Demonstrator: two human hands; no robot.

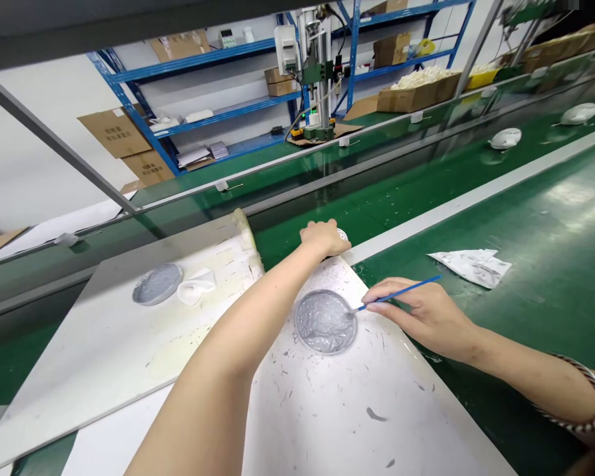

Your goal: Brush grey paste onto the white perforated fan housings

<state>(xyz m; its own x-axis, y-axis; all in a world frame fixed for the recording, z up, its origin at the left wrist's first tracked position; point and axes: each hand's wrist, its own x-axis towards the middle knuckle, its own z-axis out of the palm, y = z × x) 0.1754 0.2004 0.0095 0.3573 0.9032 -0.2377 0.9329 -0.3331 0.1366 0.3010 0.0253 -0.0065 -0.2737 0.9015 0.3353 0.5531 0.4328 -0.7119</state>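
My right hand (pixel 426 317) pinches a thin blue-handled brush (pixel 406 289). Its tip rests at the right edge of a shallow round dish of grey paste (pixel 326 322), which sits on a white board (pixel 322 416) smeared with grey marks. Stretched far forward, my left hand (pixel 324 239) is at the board's far end, over the green belt. Its fingers curl around a small white round part with holes (pixel 342 235), mostly covered by the hand. The underside of that grip is hidden.
On the left board (pixel 104 337) are a second grey paste dish (pixel 157 284) and a white cloth-like piece (pixel 197 286). Crumpled, stained white paper (pixel 471 266) lies right. White wrapped items (pixel 506 139) sit on the belt (pixel 401 198). Behind stand blue shelves (pixel 193 56) and a machine (pixel 317 73).
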